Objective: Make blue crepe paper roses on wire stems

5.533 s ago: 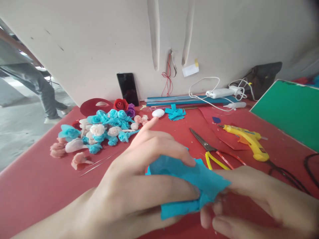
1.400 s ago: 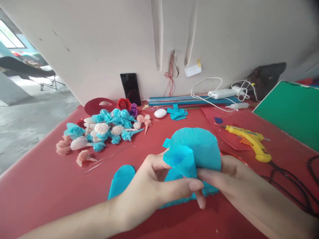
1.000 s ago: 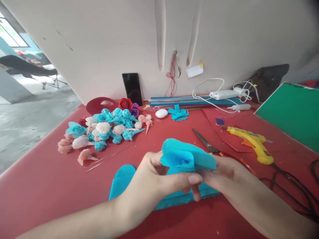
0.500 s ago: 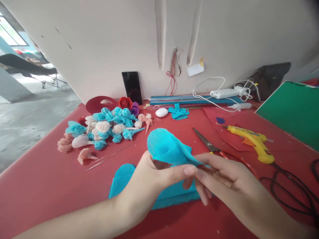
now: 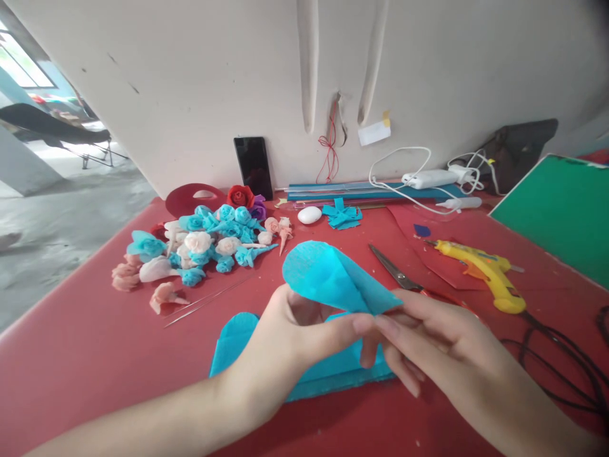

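Paper (image 5: 318, 278) has turned since a second ago: rolled middle now hidden, outer side showing, one edge folded across. Your left hand (image 5: 295, 348) and right hand (image 5: 442, 336) both pinch its lower edge, fingers (image 5: 364, 324) closed, above the bench (image 5: 143, 362). Wrapping looks partway done, probably not fixed yet.

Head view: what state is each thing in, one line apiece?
Raised paper, blue, folded over.
Left hand, pinching the raised paper.
Right hand, pinching it too.
Lower paper, lying beneath.
Scissors, lying flat, handles partly hidden.
Glue gun, lying on its side.
Phone, leaning, screen dark.
Flowers, mostly heaped.
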Action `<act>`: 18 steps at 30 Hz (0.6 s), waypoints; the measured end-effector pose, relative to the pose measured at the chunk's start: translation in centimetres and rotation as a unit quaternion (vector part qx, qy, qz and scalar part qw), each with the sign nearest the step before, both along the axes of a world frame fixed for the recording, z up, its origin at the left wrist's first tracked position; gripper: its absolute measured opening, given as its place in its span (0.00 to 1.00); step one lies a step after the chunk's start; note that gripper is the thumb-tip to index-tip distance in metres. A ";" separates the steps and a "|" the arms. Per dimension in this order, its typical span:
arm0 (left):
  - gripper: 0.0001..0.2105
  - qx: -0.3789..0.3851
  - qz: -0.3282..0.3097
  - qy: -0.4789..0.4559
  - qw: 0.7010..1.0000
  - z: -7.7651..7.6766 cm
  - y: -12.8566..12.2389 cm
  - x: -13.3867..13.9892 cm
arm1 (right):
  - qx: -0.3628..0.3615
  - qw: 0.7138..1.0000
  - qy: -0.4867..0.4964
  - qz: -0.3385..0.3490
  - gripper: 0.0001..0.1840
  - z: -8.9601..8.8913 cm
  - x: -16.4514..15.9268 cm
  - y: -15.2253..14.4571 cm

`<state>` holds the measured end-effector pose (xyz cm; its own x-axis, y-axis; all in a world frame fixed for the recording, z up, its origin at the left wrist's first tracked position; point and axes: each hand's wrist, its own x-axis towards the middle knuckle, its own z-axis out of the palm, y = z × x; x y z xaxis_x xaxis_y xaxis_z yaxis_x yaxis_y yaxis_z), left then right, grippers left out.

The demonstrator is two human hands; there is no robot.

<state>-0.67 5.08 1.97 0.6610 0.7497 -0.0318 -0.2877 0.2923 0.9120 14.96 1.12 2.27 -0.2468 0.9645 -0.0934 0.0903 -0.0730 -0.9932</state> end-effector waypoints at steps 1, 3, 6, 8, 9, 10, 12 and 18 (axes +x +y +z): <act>0.02 0.003 -0.001 -0.014 1.000 0.0 0.0 0.0 | -0.006 1.000 0.005 0.004 0.11 0.0 0.1 0.0; 0.03 0.003 -0.005 -0.035 0.999 -0.1 0.1 0.1 | -0.018 1.000 0.012 0.011 0.12 0.0 0.2 0.0; 0.04 -0.008 -0.003 -0.037 0.999 -0.1 0.0 0.0 | -0.015 1.000 0.003 0.002 0.11 -0.1 0.4 -0.1; 0.04 -0.005 0.003 -0.031 1.000 0.0 -0.1 0.0 | 0.006 1.000 -0.008 -0.002 0.09 0.0 0.3 -0.2; 0.04 0.000 0.008 -0.029 1.000 0.1 -0.1 0.0 | 0.017 1.000 -0.013 -0.003 0.08 0.1 0.2 -0.2; 0.04 0.003 0.012 -0.027 1.000 0.1 -0.1 -0.1 | 0.025 1.000 -0.016 -0.002 0.08 0.1 0.2 -0.2; 0.04 0.001 0.021 -0.026 0.999 0.1 -0.1 -0.1 | 0.034 0.999 -0.019 -0.001 0.08 0.2 0.1 -0.2; 0.07 0.007 0.026 -0.045 0.999 0.1 0.0 0.1 | 0.040 0.999 -0.013 0.011 0.08 0.1 0.3 -0.4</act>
<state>-0.59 5.13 2.04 0.6202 0.7836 0.0363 -0.3830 0.2621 0.8858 15.25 0.68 2.36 -0.2668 0.9635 -0.0231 0.1168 0.0086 -0.9931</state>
